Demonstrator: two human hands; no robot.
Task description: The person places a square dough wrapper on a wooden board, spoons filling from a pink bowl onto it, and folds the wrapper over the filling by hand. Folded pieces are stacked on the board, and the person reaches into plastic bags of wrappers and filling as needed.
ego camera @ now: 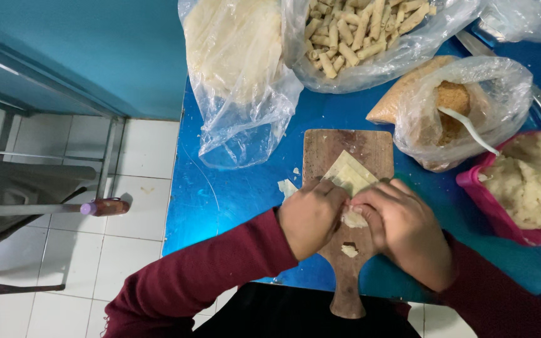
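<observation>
Wrapper [349,174], a pale square sheet of dough, lies on the wooden board [345,150] near the front edge of the blue desk [233,194], its far corner flat and its near edge under both hands. The left hand [310,217] and right hand [402,228] meet over that near edge, fingers [370,201] curled narrow and pinching the sheet around a lump of pale filling [353,218] that shows between them. By the look of it the roll is only just begun: most of the sheet is unrolled. A small scrap of filling [349,250] sits on the board's handle, and a bit of dough [287,187] lies on the desk just left of the board. Much seems done already, since a clear bag [370,37] at the far side holds many finished rolls. Much also seems left: another bag [239,69] to the left holds a stack of sheets, the pink tub [478,188] at the right is full of mash, and a bag of crumbs [464,112] with a white spoon stands between.
</observation>
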